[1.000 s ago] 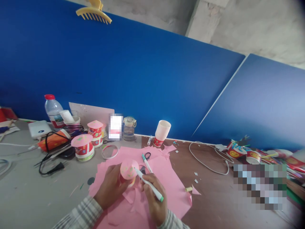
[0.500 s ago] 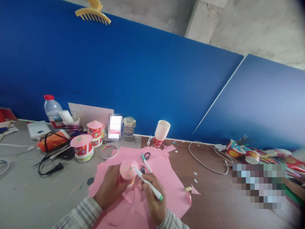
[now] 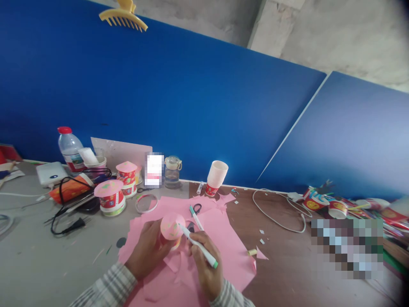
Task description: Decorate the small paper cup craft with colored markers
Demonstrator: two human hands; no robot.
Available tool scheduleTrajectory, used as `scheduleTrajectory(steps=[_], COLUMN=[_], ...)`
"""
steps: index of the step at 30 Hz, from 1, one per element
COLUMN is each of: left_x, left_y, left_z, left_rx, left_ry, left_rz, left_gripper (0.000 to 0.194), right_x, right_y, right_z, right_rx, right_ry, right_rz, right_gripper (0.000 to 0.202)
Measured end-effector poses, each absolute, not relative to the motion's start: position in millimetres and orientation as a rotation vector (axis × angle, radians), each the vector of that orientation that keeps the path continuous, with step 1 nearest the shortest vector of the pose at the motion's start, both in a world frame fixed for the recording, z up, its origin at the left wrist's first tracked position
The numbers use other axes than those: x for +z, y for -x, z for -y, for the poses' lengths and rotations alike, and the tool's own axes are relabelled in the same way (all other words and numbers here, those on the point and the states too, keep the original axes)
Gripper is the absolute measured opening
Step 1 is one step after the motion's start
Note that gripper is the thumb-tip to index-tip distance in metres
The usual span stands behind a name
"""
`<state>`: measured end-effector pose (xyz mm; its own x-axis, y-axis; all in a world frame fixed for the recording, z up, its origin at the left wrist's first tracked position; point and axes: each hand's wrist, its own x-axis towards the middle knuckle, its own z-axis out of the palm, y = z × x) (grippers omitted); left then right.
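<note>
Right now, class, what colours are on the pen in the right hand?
The pen is white with a green back end, seen in the head view.

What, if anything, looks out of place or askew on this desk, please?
An orange cup lies on its side at the left with a black cable looped over it, whereas the pink-topped cups nearby stand upright. A yellow claw clip also sits oddly on the blue partition's top edge. I see no spill.

Blue partition (image 3: 179, 98) below grey concrete (image 3: 338, 34)
</note>
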<state>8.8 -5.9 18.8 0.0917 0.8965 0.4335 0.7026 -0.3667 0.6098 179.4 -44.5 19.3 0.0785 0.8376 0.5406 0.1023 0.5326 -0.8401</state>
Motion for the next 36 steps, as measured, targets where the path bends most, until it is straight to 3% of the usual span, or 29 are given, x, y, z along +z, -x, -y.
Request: scheduleTrajectory(steps=[15,24,26,32,36], left_x=[20.3,5.5,2.8,4.9,12.7], left_y=[-5.4,-4.9,-5.6,-6.8,-4.2], left_z=[8.9,0.6,-1.4,-0.1,6.1], left_rx=[1.133,1.170,1.181,1.205,1.127], left_ry=[-2.091,-2.093,-2.087,-2.065,-2.019], left_rz=[-1.558,-1.698,-1.712,-1.725,-1.636], left_gripper=[0.038,0.079,0.077,0.044,0.050], right_x=[19.9,22.2,22.2,18.2,16.5], right_y=[-180.1,-179.3,-179.0,-179.4,-181.6], right_z=[42.8,43.0,43.7,44.1,42.9], right_rx=[0.723,0.740,0.729,0.731,0.729], right_ry=[0.844,0.850,0.860,0.853,0.866], right_rz=[1.296,1.277,1.285,1.308,1.299], right_gripper=[0.016,0.018,0.019,0.020,0.018])
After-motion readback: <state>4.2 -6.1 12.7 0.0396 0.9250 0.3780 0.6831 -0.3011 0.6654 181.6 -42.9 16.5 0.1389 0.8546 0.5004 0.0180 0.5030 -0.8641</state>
